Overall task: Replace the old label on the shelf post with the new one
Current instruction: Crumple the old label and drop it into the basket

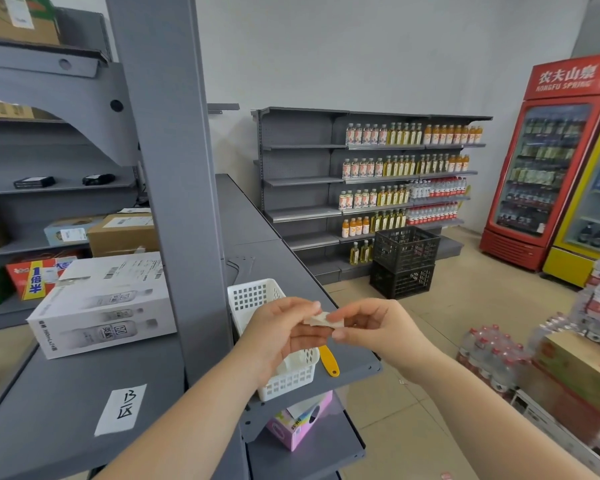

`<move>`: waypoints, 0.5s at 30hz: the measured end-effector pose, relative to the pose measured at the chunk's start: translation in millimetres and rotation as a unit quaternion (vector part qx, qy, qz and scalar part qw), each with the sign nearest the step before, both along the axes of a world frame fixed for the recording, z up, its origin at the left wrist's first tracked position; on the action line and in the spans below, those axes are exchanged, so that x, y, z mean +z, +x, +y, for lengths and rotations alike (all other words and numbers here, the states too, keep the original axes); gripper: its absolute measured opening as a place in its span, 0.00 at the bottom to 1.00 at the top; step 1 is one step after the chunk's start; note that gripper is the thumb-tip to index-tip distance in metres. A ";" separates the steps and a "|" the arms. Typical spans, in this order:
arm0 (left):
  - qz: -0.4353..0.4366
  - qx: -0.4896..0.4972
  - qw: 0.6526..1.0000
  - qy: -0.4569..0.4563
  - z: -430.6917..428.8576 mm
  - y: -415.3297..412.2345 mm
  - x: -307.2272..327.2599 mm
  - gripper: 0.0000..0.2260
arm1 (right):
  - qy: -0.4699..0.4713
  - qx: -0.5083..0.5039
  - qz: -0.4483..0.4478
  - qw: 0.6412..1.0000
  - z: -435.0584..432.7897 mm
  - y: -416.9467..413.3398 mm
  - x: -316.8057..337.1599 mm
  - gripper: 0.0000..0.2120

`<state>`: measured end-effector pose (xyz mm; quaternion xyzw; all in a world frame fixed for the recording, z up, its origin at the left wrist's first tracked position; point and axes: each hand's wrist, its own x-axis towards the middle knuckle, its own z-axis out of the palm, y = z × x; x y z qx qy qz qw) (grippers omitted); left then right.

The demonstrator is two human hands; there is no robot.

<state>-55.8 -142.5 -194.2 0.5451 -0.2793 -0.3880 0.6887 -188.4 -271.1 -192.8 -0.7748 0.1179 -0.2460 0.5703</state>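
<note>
Both my hands meet in front of me above the grey shelf. My left hand and my right hand each pinch one end of a small crumpled white label, held between fingertips. The tall grey shelf post rises just left of my hands; its visible face carries no label. A white paper label with handwritten characters lies flat on the grey shelf at lower left, apart from both hands.
A white perforated basket stands on the shelf under my left hand, with a yellow-handled tool beside it. A white carton sits left of the post. Black crates, bottle shelves, fridges and water packs stand across the aisle.
</note>
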 end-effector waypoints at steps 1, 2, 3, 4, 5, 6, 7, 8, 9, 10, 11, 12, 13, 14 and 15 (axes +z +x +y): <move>-0.023 0.011 1.000 0.001 -0.8 -0.4 -0.4 0.03 | -0.002 -0.011 -0.008 1.000 0.6 1.1 -0.1 0.05; -0.044 0.018 0.999 -0.002 -1.7 0.0 -1.9 0.05 | -0.004 -0.025 -0.016 1.000 1.4 2.5 -0.4 0.04; -0.053 0.026 0.998 -0.003 -2.6 0.7 -3.1 0.08 | -0.001 -0.040 -0.023 0.999 1.7 4.5 -1.3 0.04; -0.053 0.034 0.998 -0.003 -3.1 1.4 -3.6 0.11 | 0.008 -0.050 -0.029 0.998 1.8 6.7 -2.7 0.05; -0.051 0.041 0.998 -0.001 -3.4 1.9 -4.0 0.13 | 0.018 -0.059 -0.032 0.998 1.3 9.1 -5.4 0.07; -0.052 0.042 0.998 0.003 -3.9 2.4 -4.3 0.14 | 0.025 -0.069 -0.028 0.997 0.7 11.1 -7.5 0.09; -0.056 0.041 0.998 0.010 -4.6 2.6 -4.5 0.14 | 0.023 -0.080 -0.018 0.996 0.1 12.9 -8.7 0.10; -0.062 0.040 0.997 0.019 -5.1 3.2 -5.1 0.14 | 0.013 -0.096 -0.002 0.995 -0.2 14.7 -9.3 0.09; -0.071 0.042 0.996 0.033 -5.8 3.9 -5.7 0.12 | -0.003 -0.112 0.013 0.994 -0.9 16.3 -9.8 0.07; -0.083 0.047 0.994 0.049 -6.9 4.8 -7.2 0.10 | -0.023 -0.126 0.024 0.991 -1.0 18.1 -10.1 0.05; -0.095 0.051 0.992 0.064 -8.1 5.5 -8.9 0.08 | -0.049 -0.140 0.033 0.988 -0.3 20.3 -10.4 0.05; -0.104 0.056 0.990 0.074 -9.7 5.9 -10.8 0.07 | -0.081 -0.155 0.038 0.984 1.4 22.7 -10.8 0.06; -0.108 0.061 0.989 0.079 -11.5 6.1 -12.4 0.05 | -0.116 -0.171 0.038 0.978 3.0 25.5 -12.6 0.09; -0.107 0.066 0.989 0.078 -13.6 6.3 -13.8 0.04 | -0.146 -0.184 0.032 0.972 4.7 28.1 -15.5 0.12; -0.105 0.072 0.989 0.074 -15.5 6.9 -14.8 0.04 | -0.164 -0.190 0.019 0.968 6.6 30.4 -18.0 0.15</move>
